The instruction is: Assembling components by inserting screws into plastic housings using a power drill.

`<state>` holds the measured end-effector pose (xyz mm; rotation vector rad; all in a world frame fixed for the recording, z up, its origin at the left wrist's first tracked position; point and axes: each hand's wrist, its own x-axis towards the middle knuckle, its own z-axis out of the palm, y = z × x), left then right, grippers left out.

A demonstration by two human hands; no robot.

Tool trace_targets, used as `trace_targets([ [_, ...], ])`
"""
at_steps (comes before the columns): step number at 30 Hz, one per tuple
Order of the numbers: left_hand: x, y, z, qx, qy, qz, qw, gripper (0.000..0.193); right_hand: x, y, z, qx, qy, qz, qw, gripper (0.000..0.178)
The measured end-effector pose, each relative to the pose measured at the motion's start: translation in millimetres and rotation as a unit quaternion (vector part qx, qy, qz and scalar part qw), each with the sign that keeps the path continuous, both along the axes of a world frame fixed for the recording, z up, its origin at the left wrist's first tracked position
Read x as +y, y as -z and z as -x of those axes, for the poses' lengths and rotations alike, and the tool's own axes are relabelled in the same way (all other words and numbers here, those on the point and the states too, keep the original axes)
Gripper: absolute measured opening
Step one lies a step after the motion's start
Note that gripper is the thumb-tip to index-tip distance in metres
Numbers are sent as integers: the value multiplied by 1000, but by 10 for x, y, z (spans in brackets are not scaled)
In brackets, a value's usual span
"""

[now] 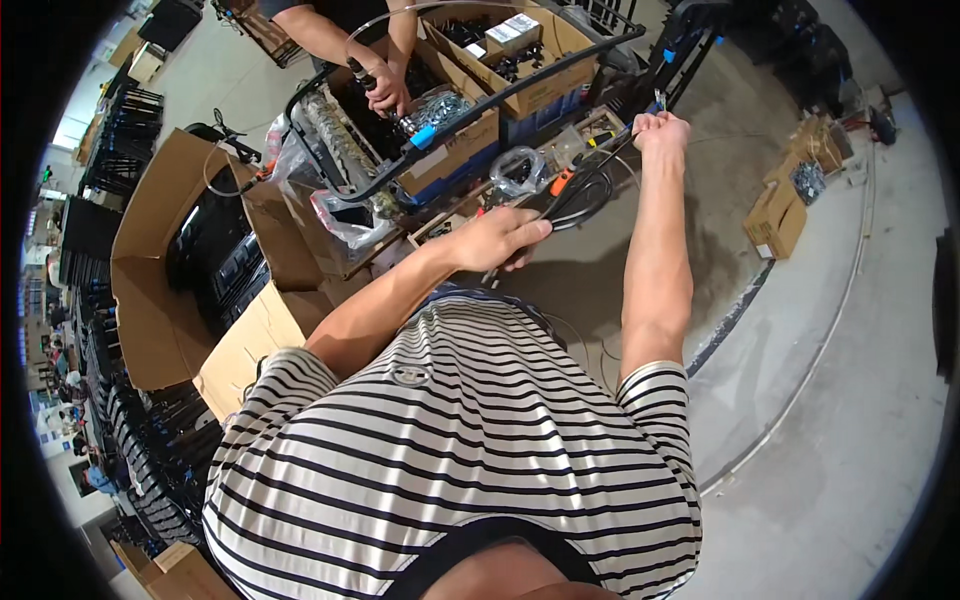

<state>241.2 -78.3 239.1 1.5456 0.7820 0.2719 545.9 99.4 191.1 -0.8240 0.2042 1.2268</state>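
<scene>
My left hand [497, 240] is closed around a looped black cable [585, 205], at the centre of the view. Loops of it stick out to the right of the fingers, and short ends show below the palm. Further right, my right arm reaches forward, and my right hand [661, 132] is a fist beside a black metal frame [668, 75]. A small shiny tip shows just above this fist; what the fingers hold is hidden. The cable runs up toward the right fist, but I cannot tell whether it goes into it.
Opposite, a co-worker's hands [390, 90] hold a black hand tool [361, 72] over a parts box. Cardboard boxes [545, 85] of small parts stand behind a black tubular frame [470, 115]. A large open carton [150, 270] stands left; smaller cartons [778, 215] lie on the right floor.
</scene>
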Motion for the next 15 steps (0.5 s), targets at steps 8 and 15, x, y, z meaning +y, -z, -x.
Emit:
trace_targets([
  [8, -93, 562, 541, 78, 21, -350, 933, 36, -620, -447, 602, -34, -217, -221, 950, 31],
  [15, 94, -433, 545, -105, -248, -103, 958, 33, -1694, -571, 1583, -250, -362, -286, 851, 30],
])
